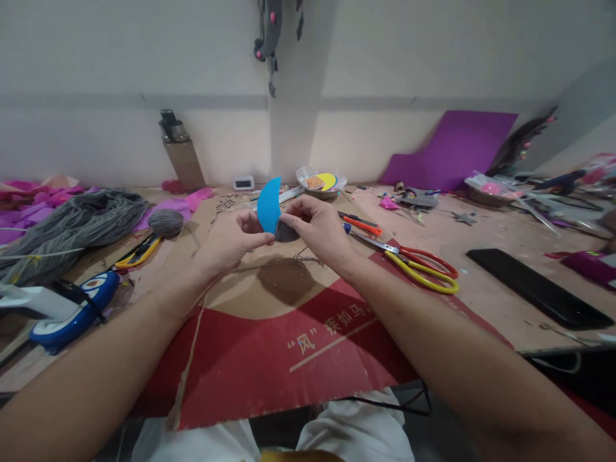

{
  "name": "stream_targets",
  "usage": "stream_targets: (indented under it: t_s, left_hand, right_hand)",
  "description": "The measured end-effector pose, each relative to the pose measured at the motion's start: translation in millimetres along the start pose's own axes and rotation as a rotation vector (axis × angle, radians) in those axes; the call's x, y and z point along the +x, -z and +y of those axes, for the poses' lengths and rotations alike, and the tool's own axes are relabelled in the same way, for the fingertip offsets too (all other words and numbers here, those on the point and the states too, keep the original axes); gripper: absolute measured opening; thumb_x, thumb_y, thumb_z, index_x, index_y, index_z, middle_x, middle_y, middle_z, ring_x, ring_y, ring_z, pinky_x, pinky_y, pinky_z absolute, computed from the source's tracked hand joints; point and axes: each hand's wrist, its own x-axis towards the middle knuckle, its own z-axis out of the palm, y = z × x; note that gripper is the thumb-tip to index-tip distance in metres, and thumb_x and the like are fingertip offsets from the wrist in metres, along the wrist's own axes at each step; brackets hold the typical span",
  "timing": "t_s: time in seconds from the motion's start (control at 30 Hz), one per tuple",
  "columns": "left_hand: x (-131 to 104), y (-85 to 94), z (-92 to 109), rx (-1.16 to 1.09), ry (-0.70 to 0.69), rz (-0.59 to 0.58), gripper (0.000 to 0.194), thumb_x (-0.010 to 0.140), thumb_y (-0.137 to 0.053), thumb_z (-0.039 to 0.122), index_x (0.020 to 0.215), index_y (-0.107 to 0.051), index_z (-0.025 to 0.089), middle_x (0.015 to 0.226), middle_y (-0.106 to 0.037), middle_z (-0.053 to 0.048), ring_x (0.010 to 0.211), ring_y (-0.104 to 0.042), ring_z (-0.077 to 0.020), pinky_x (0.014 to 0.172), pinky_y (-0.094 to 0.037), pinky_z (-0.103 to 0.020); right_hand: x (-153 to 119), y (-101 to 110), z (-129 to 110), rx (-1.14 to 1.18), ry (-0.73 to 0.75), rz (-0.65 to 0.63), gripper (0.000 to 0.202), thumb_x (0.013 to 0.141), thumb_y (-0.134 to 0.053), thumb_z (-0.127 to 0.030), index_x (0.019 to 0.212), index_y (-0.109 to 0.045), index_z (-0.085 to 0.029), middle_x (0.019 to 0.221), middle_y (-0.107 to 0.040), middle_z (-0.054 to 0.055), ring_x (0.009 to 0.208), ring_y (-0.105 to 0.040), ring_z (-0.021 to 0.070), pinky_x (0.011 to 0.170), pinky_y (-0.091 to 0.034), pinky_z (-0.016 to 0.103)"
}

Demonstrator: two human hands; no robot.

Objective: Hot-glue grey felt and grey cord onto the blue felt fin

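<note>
Above the cardboard sheet I hold up a curved, bright blue piece (268,206), paper or thin foam. My left hand (231,236) pinches its lower left edge between thumb and fingers. On the other side, my right hand (317,226) has thumb and fingertips closed at the piece's right edge. A dark grey rounded piece (287,232) shows just under the right fingertips, against the blue one; how the two are joined is hidden. Both hands cast a shadow on the brown and red cardboard (260,359) below.
Scissors with red and yellow handles (423,269) and a black phone-like slab (536,285) lie at right. Grey yarn (91,221), a yarn ball (166,222) and a yellow cutter (138,252) are at left. Purple sheets (462,151) lean on the wall behind a bowl (323,191).
</note>
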Motion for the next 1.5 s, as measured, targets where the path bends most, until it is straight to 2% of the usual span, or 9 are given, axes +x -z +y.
stream_targets:
  t_s: [0.2,0.4,0.63,0.77,0.97,1.1,1.2,1.33,1.5]
  left_hand:
    - [-6.5,-3.0,13.2,0.167,-0.041,0.071,0.013,0.066,-0.074,0.025,0.071,-0.065,0.016,0.068,-0.065,0.0,0.064,-0.057,-0.0137,0.063,-0.044,-0.026]
    - [-5.5,-1.3,9.2,0.233,-0.052,0.057,0.012,0.067,-0.073,0.025,0.066,-0.064,0.017,0.063,-0.06,0.001,0.062,-0.054,-0.0131,0.057,-0.04,-0.025]
    - [-6.2,-3.5,6.6,-0.005,0.007,-0.006,0.01,0.067,-0.073,0.024,0.073,-0.067,0.018,0.068,-0.067,-0.001,0.063,-0.058,-0.0132,0.063,-0.043,-0.026]
    - [-5.1,-3.6,9.4,-0.157,0.051,-0.07,0.014,0.064,-0.075,0.022,0.073,-0.066,0.016,0.068,-0.067,-0.002,0.066,-0.061,-0.0136,0.066,-0.044,-0.026]
    - [-4.8,-2.6,12.1,-0.355,0.128,-0.192,0.02,0.06,-0.075,0.014,0.079,-0.069,0.015,0.071,-0.068,-0.001,0.062,-0.059,-0.0105,0.061,-0.045,-0.022]
    - [-3.7,-3.3,7.6,-0.511,0.187,-0.266,0.023,0.059,-0.077,0.012,0.081,-0.071,0.015,0.077,-0.069,-0.002,0.063,-0.061,-0.0101,0.064,-0.049,-0.023]
    - [-3.2,-3.1,5.2,-0.617,0.211,-0.251,0.024,0.059,-0.08,0.014,0.081,-0.07,0.015,0.075,-0.068,-0.002,0.061,-0.06,-0.0089,0.063,-0.049,-0.022]
    - [-4.2,-2.3,8.5,-0.712,0.236,-0.213,0.027,0.057,-0.081,0.013,0.08,-0.068,0.014,0.072,-0.066,-0.001,0.059,-0.057,-0.007,0.059,-0.047,-0.02]
    - [-6.9,-2.2,15.0,-0.734,0.27,-0.233,0.028,0.056,-0.08,0.012,0.08,-0.068,0.013,0.07,-0.065,0.0,0.057,-0.056,-0.0065,0.059,-0.045,-0.02]
  right_hand:
    - [0.8,5.1,-0.4,-0.101,0.053,-0.006,0.011,0.083,-0.065,-0.027,0.078,-0.064,-0.017,0.073,-0.065,0.001,0.067,-0.052,0.0122,0.065,-0.041,0.028]
    - [-2.4,6.5,-6.4,-0.216,0.143,0.057,0.014,0.083,-0.065,-0.027,0.073,-0.061,-0.018,0.07,-0.059,0.0,0.065,-0.047,0.0115,0.063,-0.038,0.028]
    - [0.6,8.1,-3.4,-0.151,0.082,0.049,0.018,0.082,-0.065,-0.031,0.071,-0.057,-0.018,0.07,-0.058,0.0,0.066,-0.047,0.0121,0.064,-0.037,0.028]
    - [6.6,13.1,0.1,-0.048,0.012,-0.058,0.02,0.082,-0.063,-0.034,0.073,-0.059,-0.018,0.068,-0.056,-0.001,0.063,-0.046,0.0111,0.061,-0.035,0.028]
    - [11.5,25.0,-0.1,0.269,-0.246,-0.375,0.018,0.077,-0.066,-0.034,0.072,-0.059,-0.018,0.061,-0.048,-0.005,0.051,-0.034,0.0068,0.049,-0.026,0.024]
    - [9.8,22.4,1.5,0.505,-0.301,-0.469,0.027,0.07,-0.073,-0.038,0.082,-0.058,-0.019,0.069,-0.055,-0.003,0.056,-0.046,0.008,0.053,-0.036,0.022]
    - [7.0,13.2,1.2,0.545,-0.204,-0.327,0.033,0.071,-0.073,-0.038,0.094,-0.055,-0.023,0.073,-0.056,-0.004,0.059,-0.05,0.0101,0.054,-0.039,0.023]
    - [1.5,5.3,-2.2,0.362,0.022,-0.113,0.027,0.075,-0.071,-0.039,0.095,-0.059,-0.025,0.064,-0.049,-0.006,0.057,-0.044,0.0105,0.055,-0.038,0.024]
    - [-4.8,8.4,-6.2,0.144,0.277,-0.127,0.016,0.082,-0.067,-0.035,0.092,-0.069,-0.023,0.083,-0.064,0.001,0.072,-0.053,0.0125,0.066,-0.043,0.028]
